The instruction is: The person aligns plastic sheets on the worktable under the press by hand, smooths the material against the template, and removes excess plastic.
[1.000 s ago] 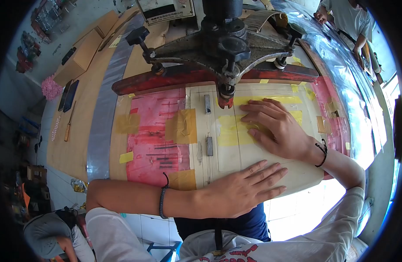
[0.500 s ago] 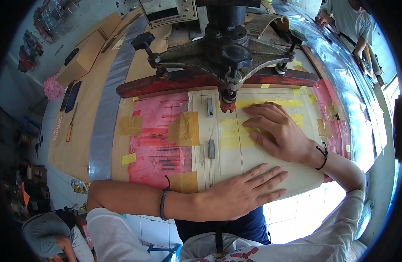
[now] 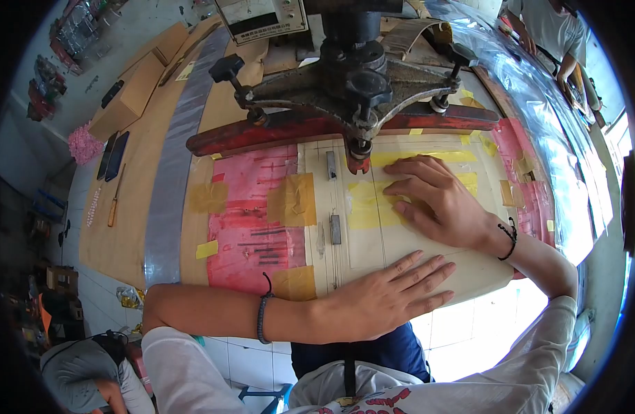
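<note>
A pale board (image 3: pixel 462 276) lies under the machine's metal head, with yellow tape (image 3: pixel 362 203) stuck across it. My left hand (image 3: pixel 383 297) rests flat on the board's near edge, fingers spread and pointing right. Farther in, my right hand (image 3: pixel 445 200) lies on the board and the yellow tape, its fingers apart and slightly bent. Neither hand holds anything that I can see. Two small grey metal bars, a far one (image 3: pixel 331 165) and a near one (image 3: pixel 335 230), sit left of my right hand. Pink sheeting (image 3: pixel 255 241) with brown tape (image 3: pixel 293 200) adjoins the board on the left.
Above the board hangs a black press head (image 3: pixel 359 83) with knobs and a long red bar (image 3: pixel 262 131). On the left of the table are a screwdriver (image 3: pixel 114 200), a phone (image 3: pixel 115 157) and a cardboard box (image 3: pixel 134 90). Other people are at top right and bottom left.
The view has shifted slightly. Both my hands stay in place on the board, with little visible movement. At top right, the other person's hand has moved a little.
</note>
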Demonstrator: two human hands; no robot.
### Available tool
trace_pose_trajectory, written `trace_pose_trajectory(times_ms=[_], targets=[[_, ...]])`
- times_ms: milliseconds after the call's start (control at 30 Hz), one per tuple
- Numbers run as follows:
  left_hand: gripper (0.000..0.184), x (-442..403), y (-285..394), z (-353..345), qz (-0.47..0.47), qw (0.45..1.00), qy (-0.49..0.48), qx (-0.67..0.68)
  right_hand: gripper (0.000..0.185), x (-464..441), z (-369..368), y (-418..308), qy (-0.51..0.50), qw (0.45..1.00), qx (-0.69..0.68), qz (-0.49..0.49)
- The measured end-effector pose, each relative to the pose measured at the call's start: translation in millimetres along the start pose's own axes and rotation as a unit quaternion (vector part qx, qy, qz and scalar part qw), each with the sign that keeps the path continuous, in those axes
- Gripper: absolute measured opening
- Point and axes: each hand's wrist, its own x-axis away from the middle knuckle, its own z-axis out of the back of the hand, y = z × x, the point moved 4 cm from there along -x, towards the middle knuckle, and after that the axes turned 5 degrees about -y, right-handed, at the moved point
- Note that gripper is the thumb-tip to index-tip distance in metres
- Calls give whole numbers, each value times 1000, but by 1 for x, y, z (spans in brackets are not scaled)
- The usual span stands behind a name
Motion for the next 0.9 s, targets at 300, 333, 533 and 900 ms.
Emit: trace_pose_trajectory(times_ms=[300,333,533,900], targets=[[64,0,1,-2,0,999,30,13,16,-1,1,-2,7,1000,-8,17],[64,0,2,-3,0,1000,28,14,15,-2,1,-3,7,1000,-7,17],[63,1,0,-4,-11,1000,27,6,14,-5,3,-5,0,1000,-6,12],[63,1,0,-7,-16,1000,22,-10,14,-5,3,-6,-13,1000,-19,-2]])
